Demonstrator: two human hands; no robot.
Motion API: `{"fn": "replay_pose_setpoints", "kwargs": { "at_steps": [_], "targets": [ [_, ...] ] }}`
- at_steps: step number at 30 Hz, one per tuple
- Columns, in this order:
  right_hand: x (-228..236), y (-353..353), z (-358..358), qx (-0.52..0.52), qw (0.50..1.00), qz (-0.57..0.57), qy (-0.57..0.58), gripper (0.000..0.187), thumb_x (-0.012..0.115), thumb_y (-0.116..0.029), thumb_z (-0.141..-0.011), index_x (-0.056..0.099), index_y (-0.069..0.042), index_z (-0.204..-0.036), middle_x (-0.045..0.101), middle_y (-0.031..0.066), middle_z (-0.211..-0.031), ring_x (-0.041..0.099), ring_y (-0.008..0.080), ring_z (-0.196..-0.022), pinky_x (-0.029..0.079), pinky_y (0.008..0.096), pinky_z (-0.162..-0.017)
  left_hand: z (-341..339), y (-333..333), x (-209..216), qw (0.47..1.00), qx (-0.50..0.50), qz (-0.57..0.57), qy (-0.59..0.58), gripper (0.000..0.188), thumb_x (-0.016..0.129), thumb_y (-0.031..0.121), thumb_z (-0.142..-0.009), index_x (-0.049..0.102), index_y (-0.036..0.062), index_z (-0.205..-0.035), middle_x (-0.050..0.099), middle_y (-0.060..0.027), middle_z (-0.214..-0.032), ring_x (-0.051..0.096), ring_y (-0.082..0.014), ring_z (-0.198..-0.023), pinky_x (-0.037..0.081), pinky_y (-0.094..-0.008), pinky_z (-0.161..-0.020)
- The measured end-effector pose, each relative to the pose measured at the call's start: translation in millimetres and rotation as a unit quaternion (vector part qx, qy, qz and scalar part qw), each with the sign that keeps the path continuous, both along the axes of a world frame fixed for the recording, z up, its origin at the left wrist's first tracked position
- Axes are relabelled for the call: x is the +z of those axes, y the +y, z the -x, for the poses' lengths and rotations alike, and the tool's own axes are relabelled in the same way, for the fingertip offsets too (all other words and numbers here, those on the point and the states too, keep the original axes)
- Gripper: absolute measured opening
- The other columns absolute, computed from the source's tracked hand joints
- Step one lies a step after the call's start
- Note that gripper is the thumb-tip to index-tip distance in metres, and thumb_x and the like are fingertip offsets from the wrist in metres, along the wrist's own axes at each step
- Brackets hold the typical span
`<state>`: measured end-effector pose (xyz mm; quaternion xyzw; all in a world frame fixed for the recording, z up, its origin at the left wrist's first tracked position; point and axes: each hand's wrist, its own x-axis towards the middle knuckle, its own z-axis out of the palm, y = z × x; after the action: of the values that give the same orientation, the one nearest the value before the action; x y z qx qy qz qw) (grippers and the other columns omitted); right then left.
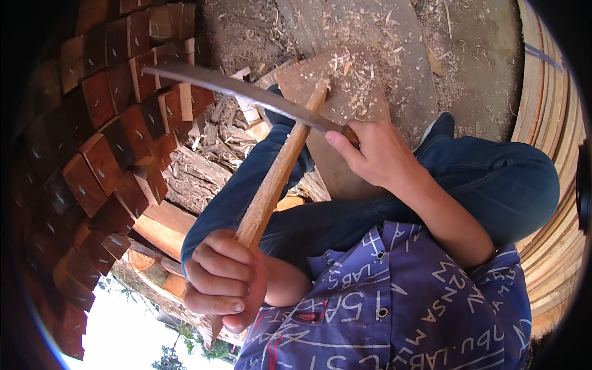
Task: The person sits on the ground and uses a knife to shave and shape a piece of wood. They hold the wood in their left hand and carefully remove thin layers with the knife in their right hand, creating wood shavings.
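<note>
My left hand (222,277) is wrapped round the near end of a pale, roughly squared wooden stick (274,172). The stick slants up and away, and its far tip meets a brown board (345,148) strewn with shavings. In my right hand (379,151) is the short handle of a long machete (246,92), gripped with the thumb along it. The blade points left and lies across the stick near its far end; whether it touches the wood, I cannot tell.
Curled wood shavings (351,68) litter the ground ahead. A wall of overlapping wooden shingles (102,160) rises at left, with split logs (163,225) beside my leg. Long stacked slats (558,271) curve along the right. My crossed legs in blue trousers (487,179) surround the board.
</note>
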<state>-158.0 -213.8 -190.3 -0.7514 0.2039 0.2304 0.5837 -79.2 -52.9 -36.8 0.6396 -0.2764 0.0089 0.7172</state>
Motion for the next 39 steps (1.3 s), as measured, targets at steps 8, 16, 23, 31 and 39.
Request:
{"fn": "replay_pose_setpoints", "kwargs": {
  "at_steps": [8,16,23,31,39],
  "targets": [
    [-22,-10,-2,-0.063,0.996,0.021,0.065,0.050,0.055,-0.044,-0.089,0.060,0.002,-0.071,0.055,0.0237,-0.059,0.058,0.0416,-0.059,0.045,0.0462,-0.056,-12,-13,-4,0.999,-0.039,0.034,0.018,0.028,0.068,0.014,-0.083,0.052,0.0086,-0.062,0.049,0.0017,-0.046,0.045,-0.0077,-0.036,0.037,-0.0210,-0.037],
    [-49,-15,7,-0.078,0.989,0.094,0.081,0.056,0.056,-0.051,-0.086,0.062,0.003,-0.072,0.059,0.0227,-0.059,0.061,0.0414,-0.061,0.048,0.0471,-0.057,-44,-28,-10,0.984,-0.150,0.073,0.060,0.019,0.066,0.011,-0.070,0.051,0.0151,-0.060,0.044,0.0084,-0.046,0.041,-0.0024,-0.037,0.031,-0.0149,-0.039],
    [-22,-17,6,-0.132,0.991,0.009,0.027,0.053,0.059,-0.048,-0.085,0.055,0.001,-0.066,0.056,0.0214,-0.058,0.058,0.0411,-0.057,0.045,0.0460,-0.054,-73,-59,-2,0.972,-0.196,0.032,0.128,0.020,0.066,0.007,-0.072,0.053,0.0103,-0.057,0.048,0.0038,-0.044,0.046,-0.0053,-0.036,0.036,-0.0170,-0.038],
    [-20,-9,4,-0.228,0.971,0.047,0.053,0.062,0.063,-0.056,-0.079,0.060,0.004,-0.068,0.057,0.0221,-0.058,0.060,0.0390,-0.058,0.047,0.0449,-0.056,-146,-92,-8,0.807,-0.552,-0.071,0.197,0.030,0.082,0.031,-0.070,0.069,0.0049,-0.075,0.064,-0.0076,-0.069,0.064,-0.0192,-0.062,0.052,-0.0324,-0.062],
    [8,0,-11,-0.382,0.922,-0.014,0.063,0.048,0.067,-0.043,-0.080,0.059,0.003,-0.067,0.054,0.0178,-0.055,0.055,0.0297,-0.052,0.044,0.0397,-0.053,-140,-87,-17,0.887,-0.447,-0.006,0.111,0.046,0.073,0.049,-0.074,0.055,0.0081,-0.084,0.059,-0.0033,-0.067,0.056,-0.0133,-0.056,0.042,-0.0245,-0.048]
  ]
}}
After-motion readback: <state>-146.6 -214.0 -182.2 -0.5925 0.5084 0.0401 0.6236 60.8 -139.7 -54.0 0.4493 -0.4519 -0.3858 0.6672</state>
